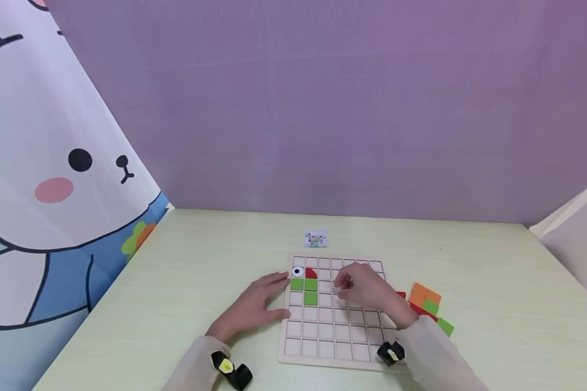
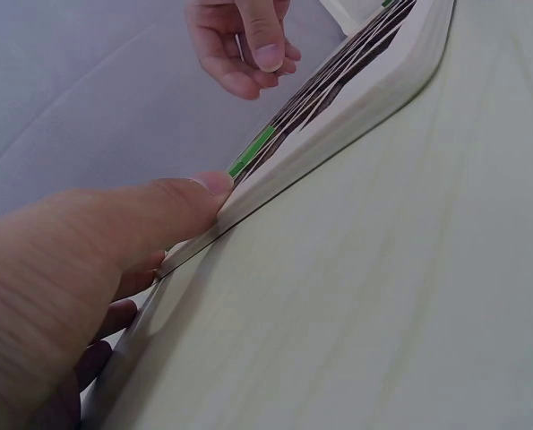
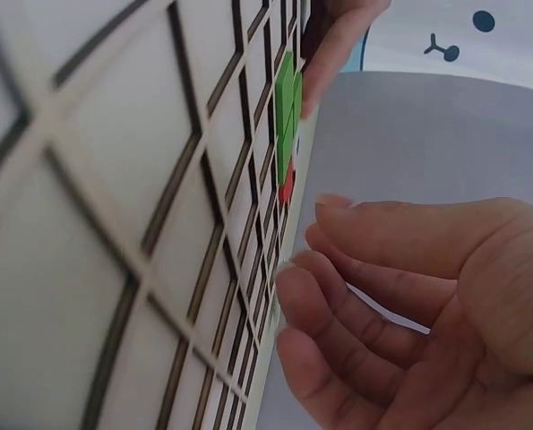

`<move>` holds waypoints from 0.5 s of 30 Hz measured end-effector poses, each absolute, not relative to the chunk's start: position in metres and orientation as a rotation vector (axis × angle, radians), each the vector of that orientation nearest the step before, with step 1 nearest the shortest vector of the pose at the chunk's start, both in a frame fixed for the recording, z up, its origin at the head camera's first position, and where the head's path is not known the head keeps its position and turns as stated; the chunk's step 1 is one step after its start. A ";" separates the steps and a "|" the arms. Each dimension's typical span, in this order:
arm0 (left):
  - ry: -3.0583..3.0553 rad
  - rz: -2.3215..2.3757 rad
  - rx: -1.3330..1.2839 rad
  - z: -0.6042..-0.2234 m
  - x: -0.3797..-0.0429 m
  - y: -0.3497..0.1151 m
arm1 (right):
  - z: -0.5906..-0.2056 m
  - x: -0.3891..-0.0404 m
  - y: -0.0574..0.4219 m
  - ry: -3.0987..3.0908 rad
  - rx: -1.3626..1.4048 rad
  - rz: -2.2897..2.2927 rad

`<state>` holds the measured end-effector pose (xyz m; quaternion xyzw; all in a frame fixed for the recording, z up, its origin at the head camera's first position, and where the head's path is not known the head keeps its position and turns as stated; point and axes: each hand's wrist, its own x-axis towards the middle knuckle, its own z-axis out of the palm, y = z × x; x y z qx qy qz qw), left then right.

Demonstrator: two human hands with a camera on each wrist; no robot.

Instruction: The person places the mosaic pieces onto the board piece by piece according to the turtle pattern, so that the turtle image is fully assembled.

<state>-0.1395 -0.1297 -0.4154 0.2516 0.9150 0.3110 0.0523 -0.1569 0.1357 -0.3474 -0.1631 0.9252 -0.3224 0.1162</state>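
A pale wooden grid board lies on the table. Near its upper left corner sit a white tile with a black eye, a red tile with one rounded corner and green tiles. My left hand rests against the board's left edge, thumb and fingers spread; the left wrist view has the thumb at the rim. Over the middle of the grid hovers my right hand. Its fingers are loosely bent, and in the right wrist view nothing shows between thumb and fingers.
Right of the board lie orange tiles, a green tile and red pieces, partly behind the right forearm. A small printed card is beyond the board's far edge. A purple backdrop stands behind the table.
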 end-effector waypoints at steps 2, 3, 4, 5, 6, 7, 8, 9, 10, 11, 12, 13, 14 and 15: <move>2.780 0.947 0.763 -0.416 -0.139 -0.129 | -0.347 -0.156 0.141 2.713 -0.486 -0.933; 2.779 0.947 0.762 -0.416 -0.139 -0.129 | -0.347 -0.156 0.144 2.716 -0.488 -0.924; 2.780 0.945 0.762 -0.416 -0.139 -0.129 | -0.347 -0.155 0.147 2.721 -0.496 -0.916; 2.781 0.945 0.761 -0.416 -0.139 -0.129 | -0.347 -0.155 0.150 2.725 -0.506 -0.909; 2.783 0.943 0.761 -0.416 -0.139 -0.129 | -0.347 -0.155 0.153 2.728 -0.514 -0.906; 2.785 0.942 0.759 -0.416 -0.139 -0.130 | -0.347 -0.154 0.156 2.732 -0.522 -0.902; 2.787 0.945 0.758 -0.416 -0.139 -0.130 | -0.347 -0.154 0.158 2.736 -0.529 -0.900; 2.787 0.944 0.754 -0.415 -0.139 -0.130 | -0.348 -0.154 0.161 2.743 -0.534 -0.896; 2.788 0.943 0.752 -0.415 -0.139 -0.130 | -0.348 -0.154 0.164 2.747 -0.531 -0.897; 2.788 0.946 0.748 -0.415 -0.139 -0.130 | -0.348 -0.153 0.166 2.751 -0.526 -0.896; 2.790 0.943 0.744 -0.415 -0.139 -0.131 | -0.348 -0.153 0.169 2.755 -0.525 -0.893; 2.787 0.947 0.739 -0.415 -0.138 -0.131 | -0.348 -0.153 0.171 2.759 -0.520 -0.889; 2.786 0.948 0.733 -0.415 -0.138 -0.132 | -0.349 -0.153 0.173 2.763 -0.516 -0.887; 2.787 0.945 0.725 -0.415 -0.137 -0.132 | -0.349 -0.153 0.175 2.768 -0.511 -0.887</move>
